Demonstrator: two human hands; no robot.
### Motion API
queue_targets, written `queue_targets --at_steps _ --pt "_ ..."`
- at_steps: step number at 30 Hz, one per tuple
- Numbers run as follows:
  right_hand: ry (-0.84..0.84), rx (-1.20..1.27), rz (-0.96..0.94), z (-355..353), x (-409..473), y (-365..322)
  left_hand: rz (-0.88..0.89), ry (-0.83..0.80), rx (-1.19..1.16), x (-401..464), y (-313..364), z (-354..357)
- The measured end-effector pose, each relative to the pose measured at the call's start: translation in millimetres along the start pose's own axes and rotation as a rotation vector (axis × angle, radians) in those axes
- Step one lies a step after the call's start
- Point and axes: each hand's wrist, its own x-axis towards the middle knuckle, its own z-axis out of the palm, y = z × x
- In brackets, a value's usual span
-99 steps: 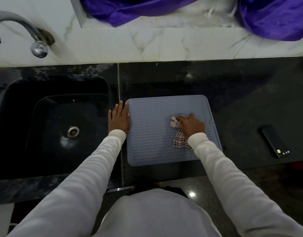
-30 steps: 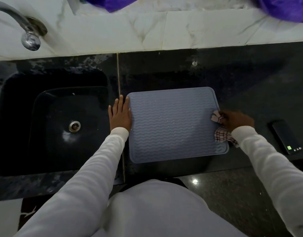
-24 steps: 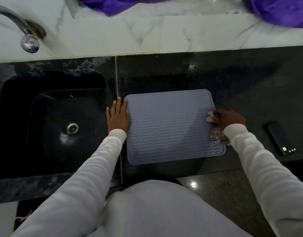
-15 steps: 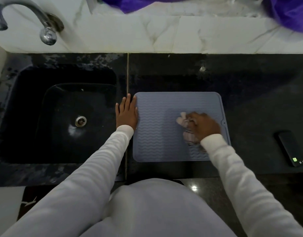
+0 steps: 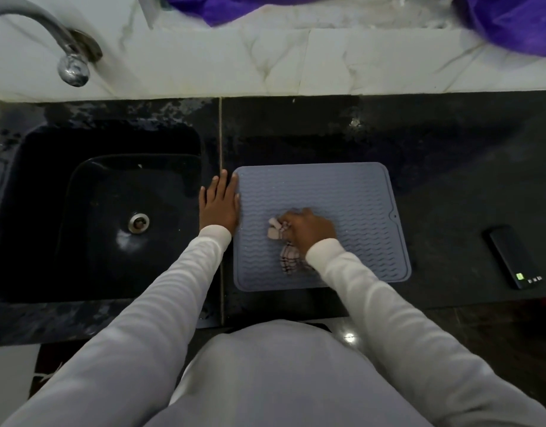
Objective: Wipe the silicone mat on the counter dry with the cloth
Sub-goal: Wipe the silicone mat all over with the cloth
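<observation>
A grey-blue silicone mat (image 5: 351, 195) with a wavy ribbed surface lies flat on the black counter (image 5: 450, 167), right of the sink. My right hand (image 5: 308, 229) grips a bunched checked cloth (image 5: 285, 251) and presses it on the mat's middle-left area. A tail of the cloth trails toward me under the wrist. My left hand (image 5: 218, 204) lies flat with straight fingers on the counter, against the mat's left edge.
A black sink (image 5: 80, 217) with a metal drain sits to the left, a chrome tap (image 5: 71, 67) above it. A dark phone (image 5: 515, 257) lies near the counter's front right. White marble backsplash and purple fabric (image 5: 512, 20) run along the back.
My right hand has swept the cloth from the mat's right edge leftward to its middle-left. My left hand has stayed at the mat's left edge.
</observation>
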Motion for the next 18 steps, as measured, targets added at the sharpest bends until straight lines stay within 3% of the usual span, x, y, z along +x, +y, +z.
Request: queue_targets --at_steps 18 --pt "0.022 -0.15 0.389 -47 -37 189 -0.005 -0.002 0.027 0 0 -1"
